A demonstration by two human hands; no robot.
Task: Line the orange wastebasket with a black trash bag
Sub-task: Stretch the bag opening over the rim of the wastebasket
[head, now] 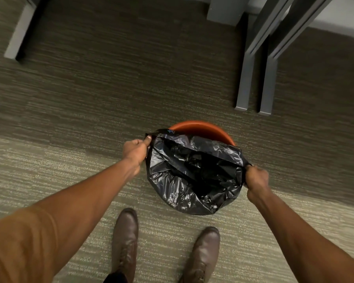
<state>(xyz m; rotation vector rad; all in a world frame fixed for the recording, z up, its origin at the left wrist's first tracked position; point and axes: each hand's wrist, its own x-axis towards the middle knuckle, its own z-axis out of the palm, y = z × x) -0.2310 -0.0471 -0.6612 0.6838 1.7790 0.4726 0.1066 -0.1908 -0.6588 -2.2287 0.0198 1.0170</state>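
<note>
The orange wastebasket [202, 129] stands on the carpet in front of me; only its far rim shows. A black trash bag [192, 172] is spread open over it, its near edge draped down over the basket's front and sides. My left hand [135, 150] pinches the bag's top edge at the left side of the basket. My right hand [256, 178] grips the bag's edge at the right side. The bag's far edge stretches between both hands, short of the far rim.
Grey metal desk legs [243, 84] stand just beyond the basket at the right, with another leg [18, 37] at the far left. My two brown shoes [125, 242] are on the carpet right below the basket.
</note>
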